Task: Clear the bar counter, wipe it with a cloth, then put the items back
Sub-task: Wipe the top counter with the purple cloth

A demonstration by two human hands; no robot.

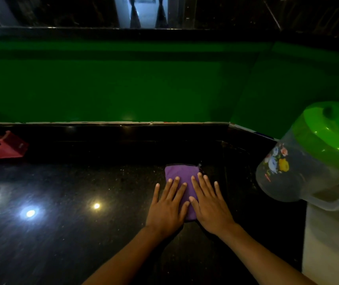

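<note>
A dark, polished stone bar counter [82, 233] fills the lower view, seen from above by the person working at it. One folded purple cloth [182, 177] lies flat on the counter, right of center. Two bare hands press on it side by side: the left hand [167, 206] and the right hand [209, 204], both flat with fingers spread wide, gripping nothing, thumbs nearly touching over the cloth. A raised black ledge [113, 127] borders the counter's far edge, with a green wall [113, 83] above it. Left of the hands, the surface stretches wide and bare, showing two bright light reflections. One red object [2, 147] sits at the far left edge. One clear plastic jug [300, 165] with a green lid and flower print stands at the right, near the cloth, on a white surface [329, 243] beside the counter's right edge.
</note>
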